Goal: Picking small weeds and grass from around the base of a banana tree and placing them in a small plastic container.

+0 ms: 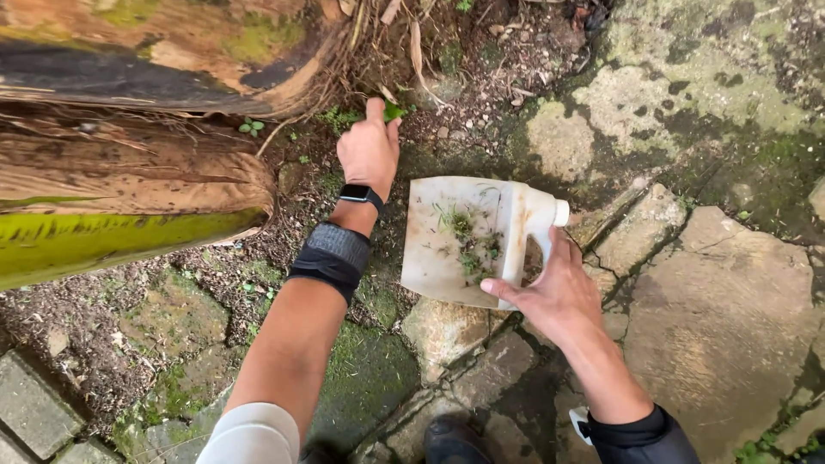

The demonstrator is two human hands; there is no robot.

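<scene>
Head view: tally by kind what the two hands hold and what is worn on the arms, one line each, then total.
Cut-open white plastic jug, held by the right hand: 1
Small green plant, pinched by the left hand: 1
Black watch on the left wrist: 1
Black wrist strap on the left forearm: 1
Total: 4

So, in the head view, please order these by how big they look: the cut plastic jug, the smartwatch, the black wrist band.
1. Cut plastic jug, clearly largest.
2. Black wrist band.
3. Smartwatch, smallest.
</scene>
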